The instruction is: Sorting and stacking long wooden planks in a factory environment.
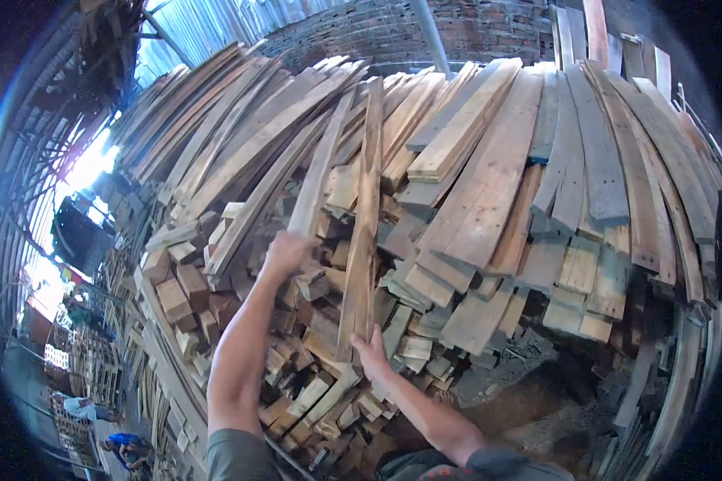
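My left hand (290,253) is closed at the near end of a grey-brown wooden plank (323,178), which slants up and away over the pile. Right of it, a long, narrow, browner plank (363,232) stretches from the far stack down toward me. Its near end is in the grip of my right hand (371,357), with the thumb along the edge and the other fingers partly hidden. Under both planks lie short wood blocks (313,393) in a jumbled heap.
Wide boards (489,192) are stacked to the right, their ends jutting toward me. Square timber ends (172,301) sit at left. A post (431,36) rises before the brick wall (345,40) behind. Two people are at lower left, one in blue (127,445).
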Demonstrator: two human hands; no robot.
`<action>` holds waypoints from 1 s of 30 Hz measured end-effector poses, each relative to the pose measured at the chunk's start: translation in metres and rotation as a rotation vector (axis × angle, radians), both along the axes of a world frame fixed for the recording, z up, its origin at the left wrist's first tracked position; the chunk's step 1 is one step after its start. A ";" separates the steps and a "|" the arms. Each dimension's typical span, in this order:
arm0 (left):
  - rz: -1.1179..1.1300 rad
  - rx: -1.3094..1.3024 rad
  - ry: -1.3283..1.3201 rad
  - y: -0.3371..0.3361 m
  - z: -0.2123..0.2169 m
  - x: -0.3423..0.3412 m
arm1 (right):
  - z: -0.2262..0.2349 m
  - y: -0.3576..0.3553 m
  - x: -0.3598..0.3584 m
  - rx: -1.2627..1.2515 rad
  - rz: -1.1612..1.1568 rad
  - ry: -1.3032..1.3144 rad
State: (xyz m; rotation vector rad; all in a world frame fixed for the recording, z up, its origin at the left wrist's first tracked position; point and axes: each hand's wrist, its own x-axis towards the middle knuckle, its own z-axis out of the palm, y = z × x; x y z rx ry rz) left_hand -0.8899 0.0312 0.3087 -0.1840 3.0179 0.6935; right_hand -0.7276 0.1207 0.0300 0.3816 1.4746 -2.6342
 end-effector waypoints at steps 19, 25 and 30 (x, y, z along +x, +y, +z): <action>0.268 1.296 -0.388 -0.042 -0.024 0.290 | 0.136 0.019 0.158 -0.859 0.493 -0.042; 0.223 1.272 -0.477 -0.042 -0.013 0.298 | 0.141 0.015 0.169 -0.882 0.471 -0.025; 0.254 1.129 -0.464 -0.039 -0.008 0.297 | 0.132 0.002 0.158 -0.785 0.477 -0.044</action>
